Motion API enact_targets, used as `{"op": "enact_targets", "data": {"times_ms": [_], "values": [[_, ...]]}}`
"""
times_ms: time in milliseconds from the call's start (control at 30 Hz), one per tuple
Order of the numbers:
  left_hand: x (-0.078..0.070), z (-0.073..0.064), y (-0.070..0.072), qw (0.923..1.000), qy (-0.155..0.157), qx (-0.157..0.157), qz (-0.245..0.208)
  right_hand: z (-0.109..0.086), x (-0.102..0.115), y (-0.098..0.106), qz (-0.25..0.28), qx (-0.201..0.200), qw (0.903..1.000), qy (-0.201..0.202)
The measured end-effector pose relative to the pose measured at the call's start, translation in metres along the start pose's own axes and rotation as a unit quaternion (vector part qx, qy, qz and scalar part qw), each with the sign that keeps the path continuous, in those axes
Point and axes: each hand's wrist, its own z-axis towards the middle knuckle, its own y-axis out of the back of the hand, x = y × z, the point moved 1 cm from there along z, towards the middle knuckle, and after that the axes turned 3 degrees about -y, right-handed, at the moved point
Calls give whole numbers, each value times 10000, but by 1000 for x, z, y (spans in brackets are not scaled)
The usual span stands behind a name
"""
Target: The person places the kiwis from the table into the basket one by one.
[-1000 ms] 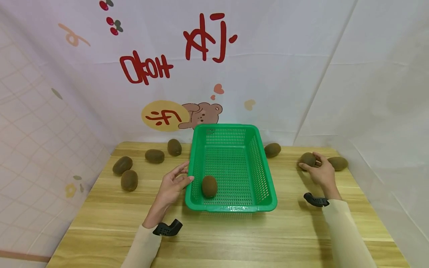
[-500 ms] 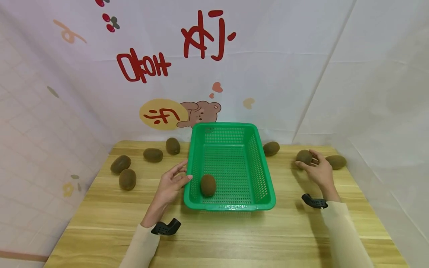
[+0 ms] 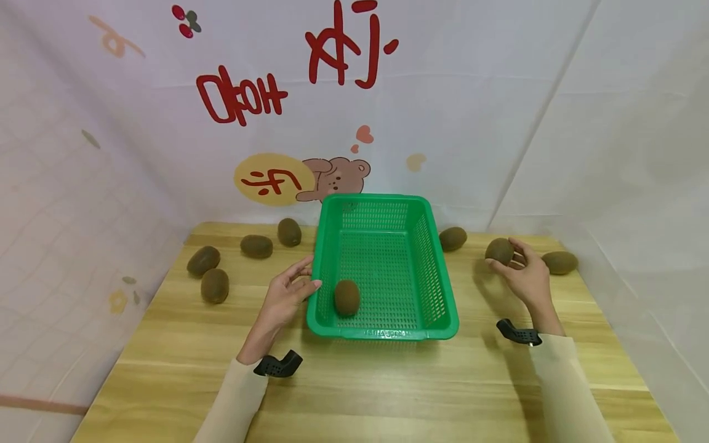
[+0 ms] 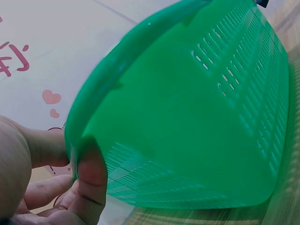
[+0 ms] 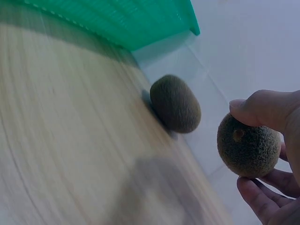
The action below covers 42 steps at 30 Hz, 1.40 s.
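Note:
My right hand (image 3: 528, 278) holds a brown, fuzzy kiwi (image 3: 500, 252) between thumb and fingers; the right wrist view shows this kiwi (image 5: 248, 146) above the wooden table. With my left hand (image 3: 284, 300) I pinch the left rim of a green plastic basket (image 3: 382, 334), thumb on one side and fingers on the other, as the left wrist view shows. Inside the basket, near its front left corner, lies one kiwi (image 3: 347, 298). Another kiwi (image 3: 560, 263) lies on the table just right of my right hand. Between the basket and that hand sits a kiwi (image 3: 453, 239).
Several kiwis are spread left of the basket, among them one near the back edge (image 3: 289, 232) and one further left (image 3: 215, 286). A white printed cloth (image 3: 454, 111) hangs behind the wooden table (image 3: 354, 394) and along its sides.
My right hand has lifted the kiwi and shifted it slightly left, away from the kiwi beside it. My left hand stays on the basket rim. The head view has tilted slightly.

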Motion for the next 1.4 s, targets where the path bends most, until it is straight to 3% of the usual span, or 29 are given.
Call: {"op": "enact_targets", "data": {"times_ms": [467, 933, 1400], "values": [[-1, 3, 0, 10000, 71, -5, -15, -10, 32, -11, 412, 58, 9991, 116], [-1, 1, -1, 9998, 159, 3, -72, -26, 65, -23, 831, 171, 9933, 789], [-2, 3, -1, 9998, 190, -11, -66, -41, 100, -35, 1326, 340, 9773, 1615]]}}
